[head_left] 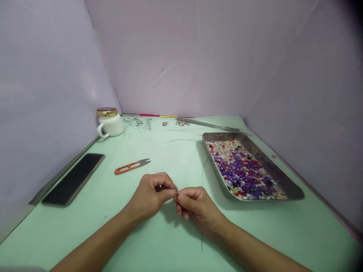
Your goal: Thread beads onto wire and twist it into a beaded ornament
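Two bare hands met above the near half of the green tabletop (172,158), and from my end of the feed I watched the narrow place between them. The left hand (154,193) had thumb and forefinger brought together at the tips, though I could not tell what, if anything, lay between. The right hand (197,207) was curled, seemingly pinching a small red bead (177,197), only a sliver of which I could see. That bead sat just right of the left fingertips, at the right hand's own thumb, so the right hand was nearer; I could not make out its long axis. A thin dark wire (202,173) showed beyond the right hand, its length running roughly from far edge to near edge. Toward the tabletop's right edge I had the metal tray (269,164) of mixed beads (244,170); beyond the left hand lay orange-handled thread snips (138,163), blades pointing toward the right edge.
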Motion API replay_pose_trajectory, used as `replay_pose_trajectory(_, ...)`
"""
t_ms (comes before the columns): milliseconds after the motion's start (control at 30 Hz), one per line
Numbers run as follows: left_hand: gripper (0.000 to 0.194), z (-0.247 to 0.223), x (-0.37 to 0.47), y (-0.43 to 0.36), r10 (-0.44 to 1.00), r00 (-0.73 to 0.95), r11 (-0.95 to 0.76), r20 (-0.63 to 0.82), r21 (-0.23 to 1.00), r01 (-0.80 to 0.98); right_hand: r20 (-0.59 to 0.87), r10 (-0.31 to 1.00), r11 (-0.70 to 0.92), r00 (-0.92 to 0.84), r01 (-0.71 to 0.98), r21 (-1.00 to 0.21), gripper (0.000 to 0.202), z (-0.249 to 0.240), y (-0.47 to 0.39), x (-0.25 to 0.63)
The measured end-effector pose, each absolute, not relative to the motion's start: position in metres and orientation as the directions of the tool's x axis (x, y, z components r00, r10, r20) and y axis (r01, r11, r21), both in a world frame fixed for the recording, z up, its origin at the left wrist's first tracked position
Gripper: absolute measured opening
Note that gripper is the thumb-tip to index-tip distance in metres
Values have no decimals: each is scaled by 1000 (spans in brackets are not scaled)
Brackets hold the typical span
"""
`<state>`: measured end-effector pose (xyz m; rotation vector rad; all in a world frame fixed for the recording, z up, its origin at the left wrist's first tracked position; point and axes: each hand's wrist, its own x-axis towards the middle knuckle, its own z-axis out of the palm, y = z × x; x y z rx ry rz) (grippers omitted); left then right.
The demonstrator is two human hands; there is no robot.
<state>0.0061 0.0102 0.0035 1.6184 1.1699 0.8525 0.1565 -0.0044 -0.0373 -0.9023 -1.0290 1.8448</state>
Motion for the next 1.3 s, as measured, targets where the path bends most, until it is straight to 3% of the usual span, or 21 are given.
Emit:
replay_pose_trajectory(167, 15, -2, 15, 0, 944, 182, -331, 277, 791, 515, -141, 968, -168, -206, -117, -979, 23, -32, -8, 152)
replay_pose_trajectory(233, 15, -3, 19, -3, 940, 149, -336, 308, 753, 566, -99, 984, -103, -150, -23, -994, 22, -32, -8, 153)
replay_pose_trajectory(300, 14, -1, 20, -2, 974, 108, -223, 198, 783, 580, 11, 991, 23, -130, 92, -995, 21, -33, -7, 154)
replay_pose_trajectory(367, 12, 2, 16, 1, 994, 109, -53, -8, 839, 542, 152, 976, 180, -153, 193, -964, 17, -35, -6, 157)
replay_pose_trajectory(467, 11, 8, 2, 10, 941, 272, 57, -202, 885, 463, 189, 956, 238, -226, 211, -948, 15, -35, 0, 162)
replay_pose_trajectory(533, 14, 10, -7, 16, 919, 344, 26, -190, 903, 428, 59, 961, 96, -271, 127, -987, 19, -34, 3, 164)
replay_pose_trajectory(633, 20, 8, -14, 20, 932, 319, 40, -172, 923, 383, -105, 942, -132, -318, -63, -989, 22, -34, 7, 165)
replay_pose_trajectory(733, 21, 3, -9, 18, 901, 364, 107, -235, 935, 339, -124, 924, -196, -362, -168, -966, 23, -38, 7, 165)
replay_pose_trajectory(867, 21, 0, -3, 17, 865, 427, 179, -264, 957, 228, -121, 897, -215, -426, -180, -960, 26, -38, 6, 165)
replay_pose_trajectory(967, 22, 3, -7, 20, 846, 445, 242, -293, 955, 171, -90, 892, -141, -443, -85, -986, 26, -32, 6, 166)
replay_pose_trajectory(1133, 17, 5, -10, 21, 864, 408, 160, -293, 931, 329, 80, 907, 160, -414, 162, -974, 21, -25, 7, 170)
replay_pose_trajectory(1300, 15, 0, -3, 17, 850, 376, 237, -369, 905, 354, 167, 878, 289, -448, 218, -932, 19, -29, 6, 170)
